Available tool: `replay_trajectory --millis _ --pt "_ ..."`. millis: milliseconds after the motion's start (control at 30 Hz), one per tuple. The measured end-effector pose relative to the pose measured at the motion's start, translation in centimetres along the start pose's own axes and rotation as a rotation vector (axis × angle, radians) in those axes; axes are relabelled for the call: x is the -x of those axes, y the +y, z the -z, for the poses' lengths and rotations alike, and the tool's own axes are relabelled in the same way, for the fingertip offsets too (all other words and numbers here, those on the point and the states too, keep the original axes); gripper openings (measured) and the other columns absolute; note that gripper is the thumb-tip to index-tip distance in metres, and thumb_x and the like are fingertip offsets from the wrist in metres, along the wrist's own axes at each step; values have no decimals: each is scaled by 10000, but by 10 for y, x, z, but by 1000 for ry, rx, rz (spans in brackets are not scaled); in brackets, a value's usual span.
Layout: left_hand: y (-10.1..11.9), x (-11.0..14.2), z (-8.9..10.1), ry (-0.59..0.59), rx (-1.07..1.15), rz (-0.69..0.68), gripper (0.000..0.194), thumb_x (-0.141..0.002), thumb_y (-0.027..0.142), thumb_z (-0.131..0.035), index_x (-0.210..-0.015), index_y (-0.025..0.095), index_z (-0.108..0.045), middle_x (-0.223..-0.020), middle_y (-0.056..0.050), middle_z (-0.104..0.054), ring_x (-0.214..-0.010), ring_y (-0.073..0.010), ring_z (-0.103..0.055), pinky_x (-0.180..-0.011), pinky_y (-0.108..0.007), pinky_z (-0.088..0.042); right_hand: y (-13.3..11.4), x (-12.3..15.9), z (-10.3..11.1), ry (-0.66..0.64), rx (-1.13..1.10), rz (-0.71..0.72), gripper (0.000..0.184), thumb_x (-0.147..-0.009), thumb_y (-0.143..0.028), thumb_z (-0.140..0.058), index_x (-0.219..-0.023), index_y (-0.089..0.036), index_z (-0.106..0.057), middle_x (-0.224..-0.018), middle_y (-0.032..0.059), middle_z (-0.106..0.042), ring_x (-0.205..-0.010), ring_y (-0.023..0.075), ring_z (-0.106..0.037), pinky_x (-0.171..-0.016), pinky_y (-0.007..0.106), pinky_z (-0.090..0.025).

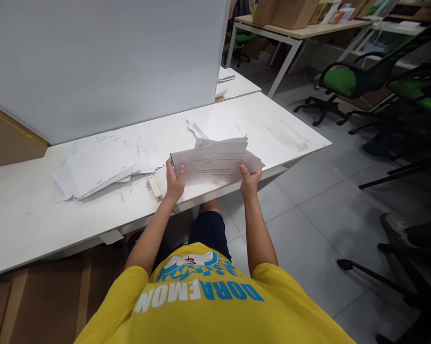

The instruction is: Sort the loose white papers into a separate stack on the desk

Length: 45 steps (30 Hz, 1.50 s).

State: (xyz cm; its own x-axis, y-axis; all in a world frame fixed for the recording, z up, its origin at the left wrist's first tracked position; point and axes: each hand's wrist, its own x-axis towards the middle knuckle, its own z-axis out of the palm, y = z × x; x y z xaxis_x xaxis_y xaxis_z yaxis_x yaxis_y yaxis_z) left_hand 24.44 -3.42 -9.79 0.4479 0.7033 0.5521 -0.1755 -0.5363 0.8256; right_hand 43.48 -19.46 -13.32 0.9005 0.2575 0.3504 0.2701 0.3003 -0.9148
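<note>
Between my two hands is a stack of printed paper sheets (215, 167), held up at a tilt above the desk's front edge. My left hand (175, 180) grips its left end, thumb on the near face. On the other end, my right hand (250, 181) is closed with its thumb on the near face, and the sheets there fan out unevenly. Just left of my left hand, a small cream-coloured oblong block (154, 187) lies on the desk. Behind the held stack are more loose papers (218, 125). A wide, untidy pile of papers (100, 167) lies to the left.
The white desk (287, 124) backs onto a pale partition (104, 57). A brown cardboard piece (13, 136) stands at the far left. Green office chairs (339, 80) stand on the tiled floor at right, near another table (308, 31) with boxes. Brown cardboard (47, 296) lies under the desk.
</note>
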Motion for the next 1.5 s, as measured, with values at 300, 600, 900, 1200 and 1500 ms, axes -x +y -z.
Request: replay_trajectory --millis 300,600,900,1200,1500 --pt "-2 -4 4 138 -55 -129 367 -1003 531 -373 -1002 211 -552 -917 -40 -562 -874 -175 -571 -850 -319 -462 -13 -3 -5 66 19 -11 523 -776 -653 -613 -970 -169 -655 -935 77 -672 -911 226 -636 -810 356 -526" --pt "-3 -21 -12 122 21 -151 361 -1003 526 -363 -932 236 -565 -1013 -69 -581 -1132 -220 -561 -1049 -379 -409 4 -10 -2 17 -10 66 518 -864 -691 -448 -877 -200 -612 -820 45 -608 -855 220 -633 -795 374 -532" --pt "-15 -24 -54 79 15 -45 608 -905 720 -398 -1275 239 -415 -1261 -128 -515 -1218 -243 -524 -1028 -374 -416 7 -4 -22 174 23 193 663 -829 -833 -279 -799 -217 -523 -754 13 -511 -760 194 -590 -767 375 -523" --pt "-20 -34 -53 202 -6 65 523 -835 728 -531 -914 215 -467 -831 -1 -502 -772 -150 -532 -734 -285 -451 -2 23 -4 -28 99 -68 489 -687 -569 -732 -977 -183 -654 -948 86 -693 -900 223 -647 -852 376 -525" --pt "-27 -27 -49 5 119 -137 688 -887 763 -348 -1326 236 -403 -1293 -153 -560 -1237 -259 -545 -1035 -418 -409 -2 -13 19 -60 -3 3 433 -679 -564 -703 -890 -187 -677 -953 88 -696 -970 248 -636 -915 415 -492"
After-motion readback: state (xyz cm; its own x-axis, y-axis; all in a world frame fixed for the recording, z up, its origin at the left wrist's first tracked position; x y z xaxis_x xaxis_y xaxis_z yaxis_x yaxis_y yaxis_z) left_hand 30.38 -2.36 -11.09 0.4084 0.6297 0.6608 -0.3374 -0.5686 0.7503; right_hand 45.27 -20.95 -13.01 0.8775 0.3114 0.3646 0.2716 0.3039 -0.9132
